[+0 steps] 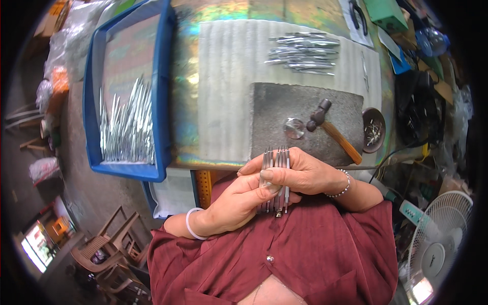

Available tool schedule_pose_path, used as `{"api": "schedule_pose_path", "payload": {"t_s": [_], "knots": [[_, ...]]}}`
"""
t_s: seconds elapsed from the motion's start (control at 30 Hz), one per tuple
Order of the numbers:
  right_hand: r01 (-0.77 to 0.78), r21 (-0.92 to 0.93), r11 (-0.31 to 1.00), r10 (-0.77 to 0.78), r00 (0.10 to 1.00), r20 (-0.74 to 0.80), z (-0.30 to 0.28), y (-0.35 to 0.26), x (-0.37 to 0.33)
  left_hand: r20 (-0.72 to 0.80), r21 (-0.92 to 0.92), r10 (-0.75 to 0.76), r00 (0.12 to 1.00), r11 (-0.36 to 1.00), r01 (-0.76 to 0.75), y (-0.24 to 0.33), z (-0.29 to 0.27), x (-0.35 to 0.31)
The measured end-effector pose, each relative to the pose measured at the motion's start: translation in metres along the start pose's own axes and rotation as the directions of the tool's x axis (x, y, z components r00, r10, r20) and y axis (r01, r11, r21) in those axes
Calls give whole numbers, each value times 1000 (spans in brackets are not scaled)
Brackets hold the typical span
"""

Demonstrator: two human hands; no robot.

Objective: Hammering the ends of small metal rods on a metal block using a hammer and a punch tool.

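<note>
Close in front of my chest, both hands hold one bunch of several thin silver metal rods (279, 158) with narrow tips, which point away from me. My left hand (238, 201) is closed around the lower part, its thumb pressed against the rods. My right hand (305, 174) grips them from the other side, thumb across the front. Their exact kind is not clear. Just beyond my hands lies a dark grey slab (274, 109). On it rest a ball-peen hammer (338, 136) with a wooden handle and a round shiny piece (294, 128).
A blue tray (161, 91) on the left holds many upright-lying silver rods (127, 127). More rods (304, 53) lie piled on white foam sheeting (221, 91). A small bowl (374, 145) with little metal bits stands right of the slab. A fan (434, 254) is at lower right.
</note>
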State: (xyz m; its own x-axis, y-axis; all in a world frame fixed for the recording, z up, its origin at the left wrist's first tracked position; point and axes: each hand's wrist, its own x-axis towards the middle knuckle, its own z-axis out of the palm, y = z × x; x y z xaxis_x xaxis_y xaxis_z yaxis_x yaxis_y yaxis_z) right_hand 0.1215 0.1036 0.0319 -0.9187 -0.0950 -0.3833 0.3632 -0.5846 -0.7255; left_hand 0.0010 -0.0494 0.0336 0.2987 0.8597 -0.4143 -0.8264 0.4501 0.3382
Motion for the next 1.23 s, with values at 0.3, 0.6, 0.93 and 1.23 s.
{"api": "schedule_pose_path", "payload": {"t_s": [0.3,0.6,0.93,1.23], "knots": [[-126,-149,981,127,992,-3,17,0,23,-30,-150,132,991,979,-136,-9,-11,-20],[-249,-147,957,247,969,-27,37,-4,39,-36,-247,153,988,956,-157,-20,-30,-36],[-224,-149,963,218,975,-50,48,18,61,-54,-368,272,961,889,-272,-30,-49,-54],[-245,-171,954,277,941,194,72,24,78,-277,126,563,778,824,-552,-46,-82,-149]]}}
